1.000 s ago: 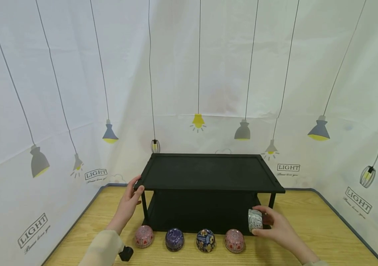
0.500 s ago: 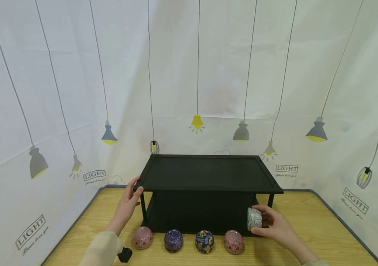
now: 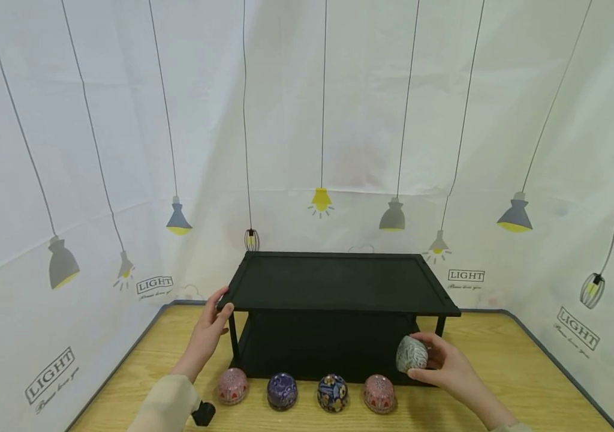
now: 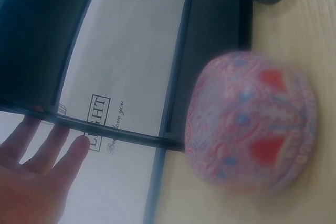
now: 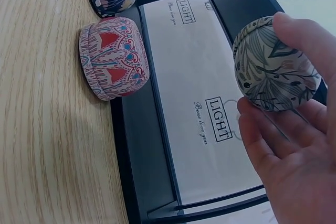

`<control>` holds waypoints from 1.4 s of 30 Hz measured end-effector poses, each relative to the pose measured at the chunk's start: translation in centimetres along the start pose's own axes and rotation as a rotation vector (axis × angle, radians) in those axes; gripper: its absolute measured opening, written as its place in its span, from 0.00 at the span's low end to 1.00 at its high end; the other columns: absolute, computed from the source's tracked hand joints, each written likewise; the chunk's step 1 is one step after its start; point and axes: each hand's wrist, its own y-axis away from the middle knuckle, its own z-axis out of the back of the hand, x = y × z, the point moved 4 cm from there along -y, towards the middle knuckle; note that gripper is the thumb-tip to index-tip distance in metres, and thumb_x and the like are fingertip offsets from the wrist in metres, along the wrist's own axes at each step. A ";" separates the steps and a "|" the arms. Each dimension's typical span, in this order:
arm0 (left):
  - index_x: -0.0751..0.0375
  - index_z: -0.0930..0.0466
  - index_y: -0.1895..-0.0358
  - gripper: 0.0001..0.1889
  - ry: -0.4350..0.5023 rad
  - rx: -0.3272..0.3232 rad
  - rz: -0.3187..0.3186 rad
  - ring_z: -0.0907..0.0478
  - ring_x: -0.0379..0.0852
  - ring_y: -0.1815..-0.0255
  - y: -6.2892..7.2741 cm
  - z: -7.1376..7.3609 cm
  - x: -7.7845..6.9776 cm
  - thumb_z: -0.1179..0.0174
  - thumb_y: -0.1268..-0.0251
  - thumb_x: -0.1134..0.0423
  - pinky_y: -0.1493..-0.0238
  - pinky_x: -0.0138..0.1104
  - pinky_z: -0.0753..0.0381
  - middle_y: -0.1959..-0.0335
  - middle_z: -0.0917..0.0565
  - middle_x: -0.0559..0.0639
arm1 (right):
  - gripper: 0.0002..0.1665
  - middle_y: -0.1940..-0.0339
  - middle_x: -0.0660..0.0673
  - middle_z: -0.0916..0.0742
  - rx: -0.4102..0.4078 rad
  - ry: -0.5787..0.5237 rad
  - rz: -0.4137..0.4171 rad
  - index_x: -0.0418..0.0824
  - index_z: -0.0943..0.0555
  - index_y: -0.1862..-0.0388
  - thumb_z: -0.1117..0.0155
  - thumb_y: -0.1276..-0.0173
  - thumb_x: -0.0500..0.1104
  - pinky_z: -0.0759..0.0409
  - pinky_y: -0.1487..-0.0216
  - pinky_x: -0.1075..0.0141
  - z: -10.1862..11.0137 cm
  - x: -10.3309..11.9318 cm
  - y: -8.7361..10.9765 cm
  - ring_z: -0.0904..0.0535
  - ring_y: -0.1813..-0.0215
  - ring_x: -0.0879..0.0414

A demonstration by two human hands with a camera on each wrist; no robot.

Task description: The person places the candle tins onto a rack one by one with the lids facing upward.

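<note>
My right hand [image 3: 444, 363] grips a small round tin [image 3: 412, 354] with a grey-green leaf pattern, thumb and fingers on its sides. The tin is tilted, held in front of the right end of a two-tier black shelf [image 3: 334, 282]. At the shelf's front left corner, my left hand [image 3: 208, 324] holds the edge of the top board; in the left wrist view its fingers [image 4: 52, 148] lie against the corner post. Along the front stand a pink tin [image 3: 232, 386], a purple tin [image 3: 282, 391], a navy flowered tin [image 3: 332, 393] and another pink tin [image 3: 379, 393].
A small black object [image 3: 203, 413] lies beside the left sleeve. The wooden table [image 3: 501, 372] is bounded by a white cloth backdrop [image 3: 361, 120] with printed lamps behind and at both sides.
The leaf-patterned tin has turned in my right hand, tipping from its side toward a slanted pose. My left hand stays on the shelf corner, and the row of tins is unmoved.
</note>
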 end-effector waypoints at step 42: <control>0.49 0.48 0.24 0.28 0.015 -0.007 -0.034 0.37 0.63 0.32 -0.2 0.1 0.1 0.53 0.22 0.53 0.42 0.60 0.32 0.30 0.38 0.68 | 0.45 0.34 0.25 0.31 0.013 -0.115 0.006 0.30 0.39 0.28 0.28 0.40 0.37 0.19 0.54 0.63 -0.7 0.1 0.3 0.20 0.50 0.62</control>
